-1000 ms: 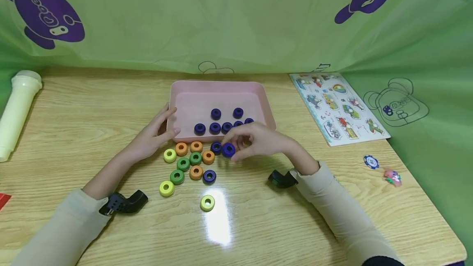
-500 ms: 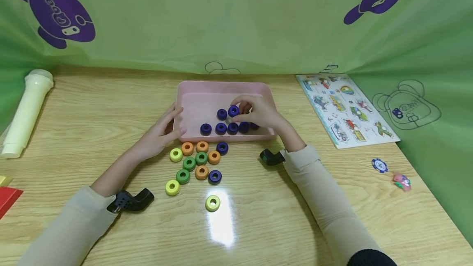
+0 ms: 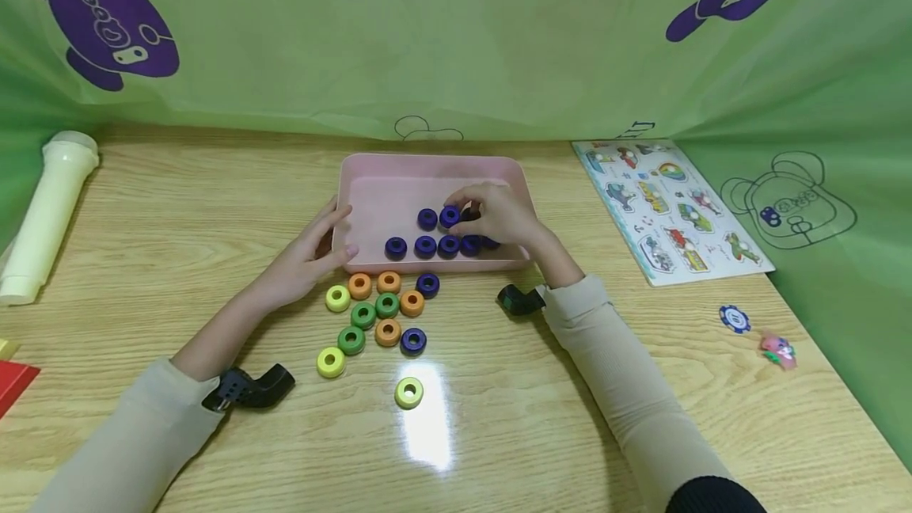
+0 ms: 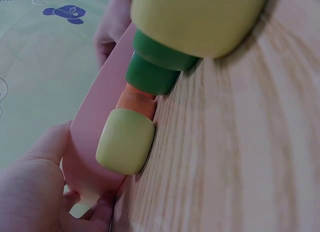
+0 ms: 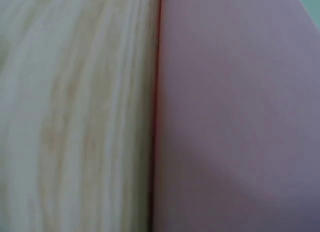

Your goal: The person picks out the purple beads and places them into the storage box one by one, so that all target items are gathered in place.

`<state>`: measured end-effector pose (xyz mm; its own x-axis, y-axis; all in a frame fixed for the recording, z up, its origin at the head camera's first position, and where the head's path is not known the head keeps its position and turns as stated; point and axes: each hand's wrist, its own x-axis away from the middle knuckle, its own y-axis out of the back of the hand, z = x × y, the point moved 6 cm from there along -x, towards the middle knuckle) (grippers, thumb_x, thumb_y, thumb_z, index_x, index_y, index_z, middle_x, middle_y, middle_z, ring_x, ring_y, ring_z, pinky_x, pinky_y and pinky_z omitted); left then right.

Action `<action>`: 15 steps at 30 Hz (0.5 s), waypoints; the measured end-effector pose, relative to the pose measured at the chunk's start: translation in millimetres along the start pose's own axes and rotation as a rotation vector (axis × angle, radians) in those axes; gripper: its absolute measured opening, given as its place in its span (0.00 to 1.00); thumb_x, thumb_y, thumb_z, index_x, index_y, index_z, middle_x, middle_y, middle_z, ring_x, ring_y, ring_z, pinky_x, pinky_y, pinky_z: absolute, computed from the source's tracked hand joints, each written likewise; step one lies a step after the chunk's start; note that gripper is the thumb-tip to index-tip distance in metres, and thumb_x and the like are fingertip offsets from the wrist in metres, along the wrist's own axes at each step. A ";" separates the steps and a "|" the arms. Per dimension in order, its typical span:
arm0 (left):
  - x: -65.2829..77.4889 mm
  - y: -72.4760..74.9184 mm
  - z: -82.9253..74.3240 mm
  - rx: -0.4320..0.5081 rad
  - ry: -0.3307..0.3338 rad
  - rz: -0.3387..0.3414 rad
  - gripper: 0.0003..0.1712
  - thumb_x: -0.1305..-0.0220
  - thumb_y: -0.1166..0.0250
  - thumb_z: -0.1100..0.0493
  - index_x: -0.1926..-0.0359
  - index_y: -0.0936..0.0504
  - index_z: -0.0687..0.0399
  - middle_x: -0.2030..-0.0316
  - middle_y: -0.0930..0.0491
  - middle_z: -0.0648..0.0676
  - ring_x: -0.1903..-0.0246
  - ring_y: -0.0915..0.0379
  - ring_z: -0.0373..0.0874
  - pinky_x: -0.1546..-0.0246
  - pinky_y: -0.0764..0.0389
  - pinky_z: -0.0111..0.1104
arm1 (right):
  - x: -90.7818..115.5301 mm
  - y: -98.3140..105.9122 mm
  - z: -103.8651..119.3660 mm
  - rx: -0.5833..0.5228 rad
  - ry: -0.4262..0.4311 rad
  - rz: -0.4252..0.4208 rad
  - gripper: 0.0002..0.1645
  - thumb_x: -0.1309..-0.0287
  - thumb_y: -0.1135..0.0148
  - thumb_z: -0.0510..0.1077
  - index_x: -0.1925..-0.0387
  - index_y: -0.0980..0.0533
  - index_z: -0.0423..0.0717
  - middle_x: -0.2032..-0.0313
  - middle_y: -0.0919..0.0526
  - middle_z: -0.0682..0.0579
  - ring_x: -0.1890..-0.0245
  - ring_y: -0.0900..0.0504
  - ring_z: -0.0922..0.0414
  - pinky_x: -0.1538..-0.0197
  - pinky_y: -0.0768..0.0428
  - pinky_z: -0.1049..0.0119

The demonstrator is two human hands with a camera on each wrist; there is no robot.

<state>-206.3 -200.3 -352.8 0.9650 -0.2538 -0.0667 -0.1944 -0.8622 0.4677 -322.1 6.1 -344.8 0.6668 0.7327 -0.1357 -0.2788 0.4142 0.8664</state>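
Note:
My right hand (image 3: pixel 497 216) reaches into the pink tray (image 3: pixel 385 192), thumb and fingertips pinching a dark blue ring (image 3: pixel 450 217). Other dark blue rings (image 3: pixel 396 248) lie in the tray, several in a row along its front side; the hand partly covers some at the right. At the tray's left end, my left hand (image 3: pixel 299 264) holds the front corner, thumb and fingers either side of it in the left wrist view. The right wrist view has only table and the tray's pink wall (image 5: pixel 235 111), with the hand out of sight.
In front of the tray lie loose yellow rings (image 3: pixel 331 362), green rings (image 3: pixel 363 315), orange rings (image 3: pixel 388 332) and two blue rings (image 3: pixel 413 341). A picture board (image 3: pixel 673 212), a poker chip (image 3: pixel 735 319) and a small pink figure (image 3: pixel 778 350) are right; a cream tube (image 3: pixel 50 216) lies left.
My right hand has carried a blue ring from before the tray into it, beside another blue ring. Over the last half second it stays there. The left hand keeps its place on the tray.

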 end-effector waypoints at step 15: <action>0.9 -0.3 -1.4 -0.004 -0.005 0.003 0.32 0.40 0.49 0.59 0.38 0.52 0.64 0.37 0.67 0.60 0.40 0.69 0.52 0.45 0.58 0.48 | -4.8 -7.7 -6.8 0.005 -0.096 0.064 0.23 0.61 0.34 0.47 0.58 0.24 0.46 0.63 0.22 0.54 0.62 0.27 0.61 0.58 0.32 0.68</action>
<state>-205.1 -199.8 -351.8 0.9636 -0.2581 -0.0694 -0.1964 -0.8600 0.4710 -327.9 3.1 -354.1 0.7109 0.7025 -0.0331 -0.3202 0.3653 0.8741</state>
